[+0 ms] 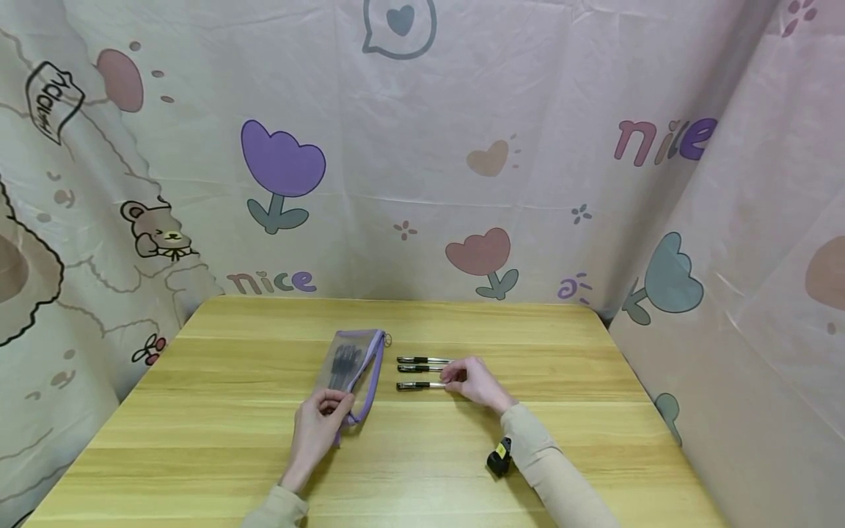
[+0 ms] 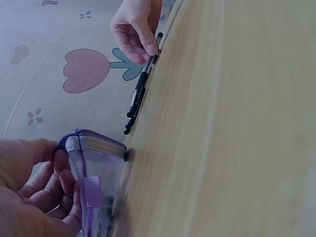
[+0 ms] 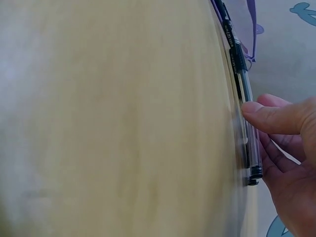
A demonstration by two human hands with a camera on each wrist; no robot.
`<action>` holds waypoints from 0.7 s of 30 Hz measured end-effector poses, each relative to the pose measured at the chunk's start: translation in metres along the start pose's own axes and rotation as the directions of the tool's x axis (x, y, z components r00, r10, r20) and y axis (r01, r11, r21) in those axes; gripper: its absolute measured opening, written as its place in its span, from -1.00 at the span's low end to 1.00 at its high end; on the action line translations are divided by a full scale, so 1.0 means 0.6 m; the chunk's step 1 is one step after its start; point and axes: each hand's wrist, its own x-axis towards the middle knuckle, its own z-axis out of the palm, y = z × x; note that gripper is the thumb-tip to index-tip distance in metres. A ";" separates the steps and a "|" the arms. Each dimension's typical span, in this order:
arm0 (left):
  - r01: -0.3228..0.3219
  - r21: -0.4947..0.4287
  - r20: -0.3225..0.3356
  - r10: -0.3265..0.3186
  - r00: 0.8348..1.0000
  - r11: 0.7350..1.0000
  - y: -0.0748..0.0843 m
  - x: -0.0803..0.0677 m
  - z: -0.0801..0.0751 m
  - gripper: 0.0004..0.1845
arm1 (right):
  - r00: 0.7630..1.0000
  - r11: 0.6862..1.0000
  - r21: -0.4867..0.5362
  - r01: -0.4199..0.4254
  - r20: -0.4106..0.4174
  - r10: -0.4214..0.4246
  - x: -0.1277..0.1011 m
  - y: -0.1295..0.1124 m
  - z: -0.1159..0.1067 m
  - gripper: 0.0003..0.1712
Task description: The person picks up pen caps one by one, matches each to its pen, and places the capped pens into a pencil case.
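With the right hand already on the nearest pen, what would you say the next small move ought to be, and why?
Probably lift the nearest pen and carry it toward the pencil case. The right hand has fingertips on that pen's end, two more pens lie beside it, and the left hand holds the case's near end, where pens already lie inside.

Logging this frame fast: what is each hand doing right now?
Left hand: grips the pencil case.
Right hand: fingers pinch the nearest pen.
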 end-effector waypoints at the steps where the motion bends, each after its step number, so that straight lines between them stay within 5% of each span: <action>1: 0.002 0.000 0.000 -0.002 1.000 1.000 0.000 0.000 0.000 -0.86 | 1.000 1.000 0.001 0.004 0.003 -0.004 -0.001 0.000 -0.001 -0.79; 21: 0.000 0.003 0.008 -0.001 1.000 1.000 -0.001 0.001 0.001 -0.85 | 0.999 0.999 0.047 0.012 0.050 -0.015 -0.008 -0.012 -0.015 -0.77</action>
